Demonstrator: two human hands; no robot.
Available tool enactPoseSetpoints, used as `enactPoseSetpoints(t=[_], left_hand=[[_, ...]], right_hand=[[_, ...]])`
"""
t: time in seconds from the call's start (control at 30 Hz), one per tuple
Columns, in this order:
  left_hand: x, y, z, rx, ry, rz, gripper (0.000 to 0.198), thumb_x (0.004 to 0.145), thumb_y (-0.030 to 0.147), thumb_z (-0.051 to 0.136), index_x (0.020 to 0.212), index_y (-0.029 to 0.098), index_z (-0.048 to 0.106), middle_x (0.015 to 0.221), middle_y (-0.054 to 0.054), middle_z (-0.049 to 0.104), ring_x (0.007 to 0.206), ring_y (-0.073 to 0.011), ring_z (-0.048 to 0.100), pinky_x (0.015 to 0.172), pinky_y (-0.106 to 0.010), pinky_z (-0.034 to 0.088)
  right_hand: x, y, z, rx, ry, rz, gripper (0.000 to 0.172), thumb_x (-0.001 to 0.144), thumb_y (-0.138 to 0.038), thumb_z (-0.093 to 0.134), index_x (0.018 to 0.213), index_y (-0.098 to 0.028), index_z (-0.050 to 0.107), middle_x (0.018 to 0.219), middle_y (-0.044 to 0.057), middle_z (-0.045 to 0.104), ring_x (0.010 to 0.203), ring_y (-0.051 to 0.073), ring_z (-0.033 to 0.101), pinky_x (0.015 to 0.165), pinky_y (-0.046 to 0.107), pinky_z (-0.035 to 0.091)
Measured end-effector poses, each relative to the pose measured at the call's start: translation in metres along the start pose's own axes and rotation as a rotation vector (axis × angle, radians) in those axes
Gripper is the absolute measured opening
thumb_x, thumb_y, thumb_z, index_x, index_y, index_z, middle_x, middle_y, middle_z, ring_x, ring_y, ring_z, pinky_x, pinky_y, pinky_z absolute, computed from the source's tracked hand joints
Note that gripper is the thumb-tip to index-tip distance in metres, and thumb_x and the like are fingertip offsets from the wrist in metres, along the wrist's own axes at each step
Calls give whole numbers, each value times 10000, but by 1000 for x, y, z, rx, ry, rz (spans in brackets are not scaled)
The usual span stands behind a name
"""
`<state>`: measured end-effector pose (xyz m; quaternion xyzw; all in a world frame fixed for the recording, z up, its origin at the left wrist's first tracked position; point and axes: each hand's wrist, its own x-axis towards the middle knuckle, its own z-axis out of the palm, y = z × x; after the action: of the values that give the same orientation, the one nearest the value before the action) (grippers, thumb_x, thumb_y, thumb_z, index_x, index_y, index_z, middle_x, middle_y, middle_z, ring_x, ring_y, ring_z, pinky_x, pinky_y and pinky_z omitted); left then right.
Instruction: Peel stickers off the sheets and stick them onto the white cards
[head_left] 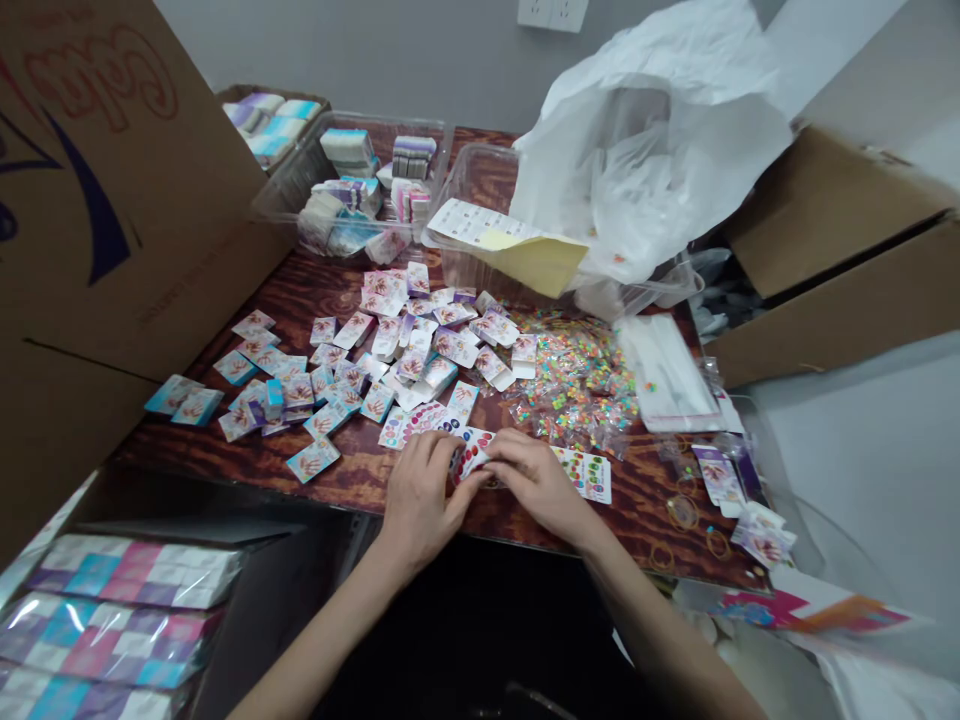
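At the near edge of the wooden table (352,470), my left hand (421,495) and my right hand (534,478) meet over a small white card with coloured dots (469,455). Both hands pinch it, fingers curled. Another dotted card (589,472) lies just right of my right hand, and a few more (412,422) lie just beyond my left hand. A heap of small picture cards in pink, blue and purple (390,355) spreads across the table's middle. Clear packets of tiny neon pieces (581,385) lie to the right.
A big cardboard flap (97,200) stands on the left. Clear bins of stacked packs (360,185) and a white plastic bag (652,140) fill the back. A cardboard box (840,250) sits right. Rubber bands (682,512) lie on the right corner. Wrapped packs (120,610) rest at lower left.
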<state>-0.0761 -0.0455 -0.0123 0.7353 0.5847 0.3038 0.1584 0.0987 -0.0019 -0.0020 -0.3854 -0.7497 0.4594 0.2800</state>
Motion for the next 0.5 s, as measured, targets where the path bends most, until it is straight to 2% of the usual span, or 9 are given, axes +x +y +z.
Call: enactPoseSetpoints(t=[0.1,0.2,0.27,0.33,0.4,0.47,0.5], left_hand=[[-9,3,-12,-98,13,68,116,941,212,520,1030,177,585,956,-80,629,891,-200,597,779,-314,486],[-11,8,-27,-147,102,149,219,936,96,478,1077,200,611,966,-69,652,873,-166,626,765,-271,501],[-8,10,-36,-166,141,189,262,914,92,520,1106,228,637,1000,-67,674,924,-180,636,816,-293,505],[-1,9,-41,-267,77,191,238,904,131,555,1075,243,677,1009,-65,693,970,-204,636,862,-328,501],[7,6,-38,-516,-84,126,217,947,241,502,968,219,717,1007,-82,702,992,-225,637,883,-357,501],[16,1,-25,-829,-209,-35,388,987,369,393,892,190,723,1031,-103,698,1009,-239,639,891,-373,506],[19,-1,-16,-953,-203,-156,411,985,416,383,919,184,716,1052,-106,692,1023,-242,635,896,-373,507]], right_hand=[[-2,-20,3,-115,53,-142,185,948,-181,468,888,-195,643,844,47,610,855,193,545,776,317,424],[0,-24,-1,-269,216,-169,178,914,-174,503,1053,-190,613,1079,100,618,1075,246,510,927,393,393],[2,-17,-10,-332,229,-156,218,889,-131,489,1053,-201,616,1106,91,628,1141,261,487,999,439,334],[4,-8,-20,-323,164,-111,210,889,-103,459,922,-215,634,939,46,654,1024,235,541,985,434,328],[3,-1,-27,-257,98,-54,221,902,-105,443,834,-212,624,811,16,626,872,199,561,907,385,371],[0,2,-25,-173,36,-26,224,909,-109,430,849,-206,623,810,16,607,825,182,561,816,326,406],[-2,3,-22,-142,14,-23,226,907,-104,425,854,-204,620,822,19,603,823,178,563,781,303,413]])
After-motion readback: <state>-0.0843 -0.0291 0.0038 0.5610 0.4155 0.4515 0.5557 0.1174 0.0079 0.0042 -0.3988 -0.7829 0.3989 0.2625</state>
